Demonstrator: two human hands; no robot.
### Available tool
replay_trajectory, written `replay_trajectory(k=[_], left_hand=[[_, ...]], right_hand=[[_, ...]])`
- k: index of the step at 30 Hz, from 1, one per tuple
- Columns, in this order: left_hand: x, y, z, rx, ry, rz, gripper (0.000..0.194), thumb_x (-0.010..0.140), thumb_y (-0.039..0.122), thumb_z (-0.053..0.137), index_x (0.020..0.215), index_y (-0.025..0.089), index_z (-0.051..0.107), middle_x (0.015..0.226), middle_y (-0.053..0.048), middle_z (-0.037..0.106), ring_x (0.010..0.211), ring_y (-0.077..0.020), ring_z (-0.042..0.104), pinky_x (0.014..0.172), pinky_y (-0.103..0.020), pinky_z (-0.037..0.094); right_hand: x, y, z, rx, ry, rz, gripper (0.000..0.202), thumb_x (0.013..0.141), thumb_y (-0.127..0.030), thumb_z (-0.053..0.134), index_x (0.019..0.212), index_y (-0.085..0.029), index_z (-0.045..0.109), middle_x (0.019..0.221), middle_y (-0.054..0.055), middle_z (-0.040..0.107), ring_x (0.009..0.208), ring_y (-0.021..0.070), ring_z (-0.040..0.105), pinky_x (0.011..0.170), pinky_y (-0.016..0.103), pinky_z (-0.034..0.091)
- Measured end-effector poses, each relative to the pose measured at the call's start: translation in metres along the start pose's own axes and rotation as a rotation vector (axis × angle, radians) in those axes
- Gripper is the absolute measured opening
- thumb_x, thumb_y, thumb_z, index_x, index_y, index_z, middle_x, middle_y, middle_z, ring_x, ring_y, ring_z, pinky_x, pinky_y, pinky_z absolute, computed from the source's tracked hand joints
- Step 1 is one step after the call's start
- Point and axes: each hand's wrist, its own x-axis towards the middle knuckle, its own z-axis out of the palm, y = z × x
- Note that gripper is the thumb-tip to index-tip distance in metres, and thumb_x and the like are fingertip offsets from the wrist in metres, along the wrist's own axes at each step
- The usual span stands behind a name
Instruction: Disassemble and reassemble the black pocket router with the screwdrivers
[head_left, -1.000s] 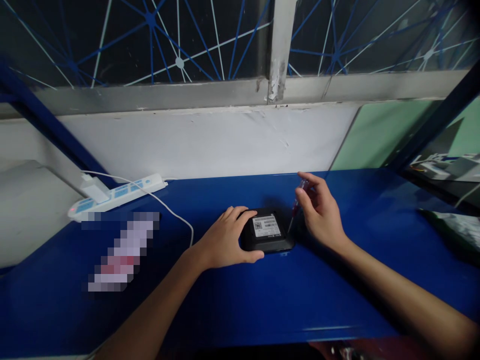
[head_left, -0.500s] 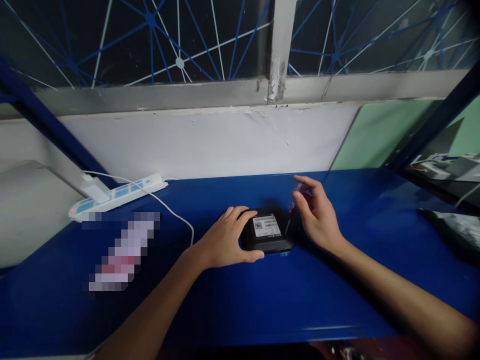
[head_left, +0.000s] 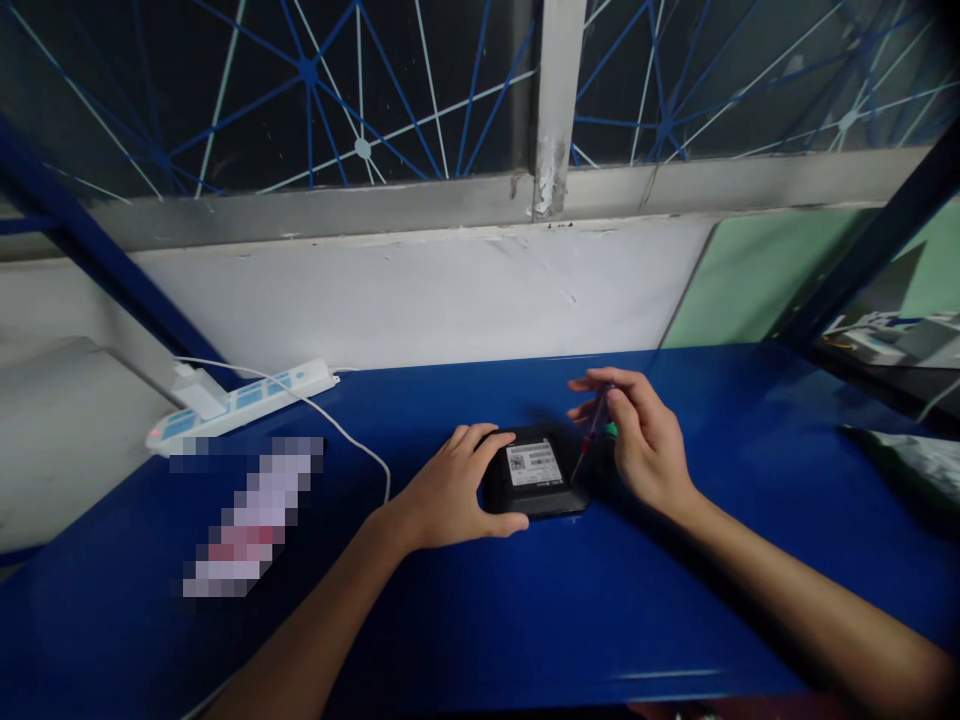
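A flat black electronic device (head_left: 564, 500) with a white printed label (head_left: 534, 464) lies on the blue table. My left hand (head_left: 450, 490) grips its left side, fingers over the far edge and thumb at the near edge. Between thumb and fingers of my right hand (head_left: 649, 440) is a slim screwdriver (head_left: 592, 436) with a clear and red handle. It stands tilted, its tip at the device's right side; whether the tip sits in a screw is too small to tell. A small green thing (head_left: 612, 430) shows beside my right palm, mostly hidden.
On the blue table (head_left: 450, 620), a white power strip (head_left: 247, 402) with a plugged-in adapter (head_left: 198, 390) and white cable (head_left: 341, 425) lies at the back left. In front is a pixelated item (head_left: 255, 520). A dark and silvery bag (head_left: 911, 470) lies at the right edge.
My right hand has shifted slightly, its fingers now more spread around the screwdriver handle, and a green thing shows by the palm. My left hand keeps its hold. The view has tilted up slightly.
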Motion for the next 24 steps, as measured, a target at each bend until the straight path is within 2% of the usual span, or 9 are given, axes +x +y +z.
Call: replay_trajectory(k=[3, 6, 9, 11, 14, 17, 20, 24], left_hand=[[0.000, 0.001, -0.001, 0.001, -0.003, 0.001, 0.091, 0.071, 0.064, 0.073, 0.145, 0.023, 0.040, 0.149, -0.013, 0.040, 0.135, -0.0372, 0.039, 0.111, -0.057, 0.037], [0.000, 0.002, -0.002, -0.010, 0.003, -0.005, 0.089, 0.071, 0.061, 0.075, 0.144, 0.024, 0.041, 0.149, -0.013, 0.041, 0.135, -0.0369, 0.039, 0.112, -0.057, 0.037], [0.000, 0.001, -0.002, -0.021, 0.003, -0.009, 0.088, 0.071, 0.059, 0.076, 0.144, 0.026, 0.041, 0.149, -0.012, 0.041, 0.134, -0.0364, 0.039, 0.111, -0.057, 0.037], [0.000, 0.001, -0.001, -0.018, 0.001, -0.007, 0.088, 0.071, 0.060, 0.075, 0.145, 0.026, 0.040, 0.149, -0.012, 0.040, 0.135, -0.0366, 0.039, 0.111, -0.058, 0.037], [0.000, 0.000, 0.000, -0.008, 0.007, -0.005, 0.088, 0.072, 0.062, 0.073, 0.145, 0.026, 0.040, 0.150, -0.012, 0.040, 0.136, -0.0374, 0.037, 0.112, -0.059, 0.036], [0.000, -0.001, 0.000, -0.008, 0.002, -0.007, 0.087, 0.072, 0.062, 0.073, 0.144, 0.026, 0.040, 0.150, -0.013, 0.039, 0.136, -0.0377, 0.037, 0.111, -0.060, 0.037], [0.001, -0.001, 0.000, -0.004, -0.001, -0.004, 0.088, 0.072, 0.062, 0.073, 0.144, 0.024, 0.040, 0.149, -0.013, 0.040, 0.135, -0.0375, 0.037, 0.111, -0.059, 0.037], [0.001, -0.002, 0.000, -0.001, 0.008, 0.004, 0.089, 0.071, 0.064, 0.073, 0.143, 0.023, 0.041, 0.148, -0.014, 0.041, 0.135, -0.0375, 0.038, 0.112, -0.059, 0.035]], right_hand=[[-0.001, 0.002, 0.000, -0.017, 0.004, -0.019, 0.023, 0.100, -0.038, 0.046, 0.115, -0.026, 0.059, 0.111, 0.005, 0.066, 0.080, 0.0171, 0.069, 0.069, 0.036, 0.057], [0.000, 0.004, 0.001, -0.100, 0.039, -0.074, 0.021, 0.095, -0.038, 0.057, 0.112, -0.028, 0.062, 0.099, 0.003, 0.059, 0.075, 0.0160, 0.063, 0.064, 0.034, 0.055], [0.000, 0.003, 0.001, -0.196, 0.073, -0.131, 0.018, 0.092, -0.036, 0.063, 0.109, -0.030, 0.066, 0.090, 0.001, 0.056, 0.071, 0.0155, 0.058, 0.066, 0.034, 0.053], [0.000, 0.000, 0.001, -0.173, 0.059, -0.102, 0.022, 0.093, -0.035, 0.062, 0.114, -0.030, 0.065, 0.091, 0.002, 0.060, 0.069, 0.0153, 0.059, 0.065, 0.035, 0.055], [-0.002, -0.005, 0.001, -0.065, 0.002, -0.023, 0.029, 0.097, -0.035, 0.052, 0.126, -0.029, 0.056, 0.105, 0.004, 0.067, 0.069, 0.0153, 0.066, 0.064, 0.036, 0.058], [-0.003, -0.008, 0.001, -0.019, -0.044, -0.006, 0.028, 0.101, -0.034, 0.042, 0.125, -0.028, 0.055, 0.116, 0.005, 0.067, 0.075, 0.0156, 0.070, 0.068, 0.036, 0.059], [-0.003, -0.006, 0.001, -0.025, -0.044, -0.015, 0.026, 0.100, -0.036, 0.045, 0.121, -0.027, 0.056, 0.114, 0.005, 0.064, 0.079, 0.0163, 0.069, 0.067, 0.035, 0.058], [-0.003, 0.000, 0.002, -0.102, -0.035, -0.032, 0.027, 0.098, -0.038, 0.051, 0.123, -0.029, 0.056, 0.105, 0.004, 0.059, 0.071, 0.0144, 0.063, 0.067, 0.036, 0.055]])
